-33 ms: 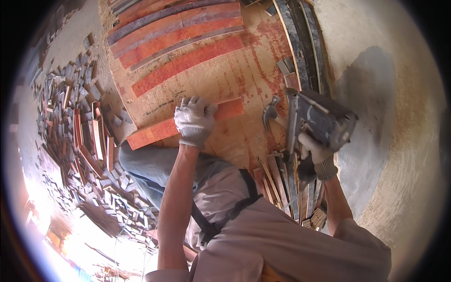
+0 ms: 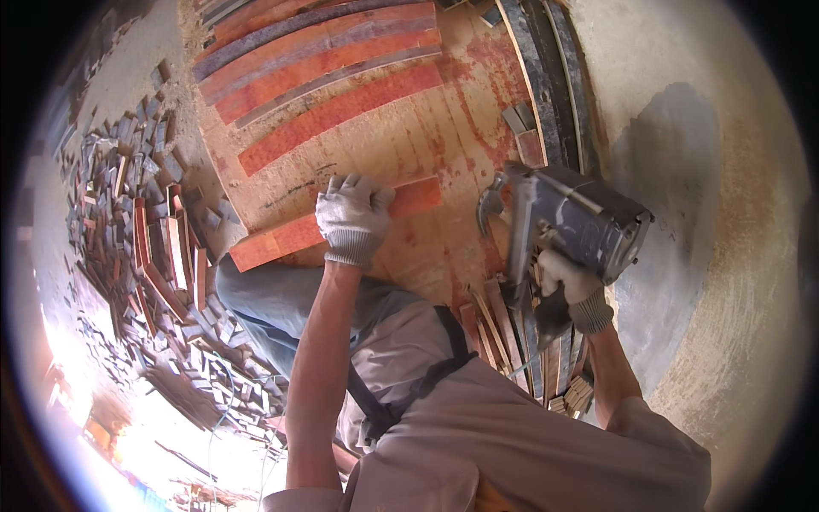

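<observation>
One flat red wooden strip [image 2: 273, 245] lies under the white-gloved left hand [image 2: 353, 218], fingers curled; right of the strip, the gloved right hand [image 2: 572, 280] grasps a bulky black nail gun [image 2: 584, 218], swung slightly nearer, apparently for positioning.

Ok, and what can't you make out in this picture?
All in the head view:
- Red strip: middle hidden by the left hand.
- Power tool: grip covered by the right hand.
- Hammer: handle mostly hidden behind the tool.
- Offcuts: lower-left ones washed out by glare.
</observation>
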{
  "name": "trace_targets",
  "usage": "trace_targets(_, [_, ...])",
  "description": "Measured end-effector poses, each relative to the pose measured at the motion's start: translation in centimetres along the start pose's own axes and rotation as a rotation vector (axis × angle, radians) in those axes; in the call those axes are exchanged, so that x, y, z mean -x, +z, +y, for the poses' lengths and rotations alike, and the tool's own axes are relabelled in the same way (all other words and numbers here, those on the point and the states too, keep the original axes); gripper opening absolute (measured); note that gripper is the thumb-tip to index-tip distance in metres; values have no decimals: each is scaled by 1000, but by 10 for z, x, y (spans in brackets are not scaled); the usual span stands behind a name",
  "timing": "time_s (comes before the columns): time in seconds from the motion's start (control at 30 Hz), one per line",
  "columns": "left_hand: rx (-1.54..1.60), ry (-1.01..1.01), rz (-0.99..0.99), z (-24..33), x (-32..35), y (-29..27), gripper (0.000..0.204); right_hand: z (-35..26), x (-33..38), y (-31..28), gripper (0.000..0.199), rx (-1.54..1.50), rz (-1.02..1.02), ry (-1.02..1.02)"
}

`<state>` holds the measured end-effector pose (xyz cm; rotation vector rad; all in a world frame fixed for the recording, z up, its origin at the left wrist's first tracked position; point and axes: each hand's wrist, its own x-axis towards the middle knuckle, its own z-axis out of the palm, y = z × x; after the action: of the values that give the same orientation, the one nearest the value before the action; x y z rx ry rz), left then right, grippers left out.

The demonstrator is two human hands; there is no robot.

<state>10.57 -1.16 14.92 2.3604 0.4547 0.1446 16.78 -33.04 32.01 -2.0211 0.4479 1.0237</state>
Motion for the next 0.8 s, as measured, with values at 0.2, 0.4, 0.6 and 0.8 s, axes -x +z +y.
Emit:
trace_targets(0.2, [-2, 15, 11, -1, -1, 1, 12, -8, 5, 61, 26, 120, -330, -235])
trace_targets(0.4, [-15, 11, 11, -1, 0, 1, 14, -8, -9, 72, 29, 100, -367, -81])
trace_targets(0.6, [1, 33, 27, -4, -1, 3, 15, -27, 3, 81, 27, -9, -146, 92])
trace_targets(0.8, [41, 65, 70, -4, -1, 3, 16, -38, 5, 79, 29, 23, -243, 55])
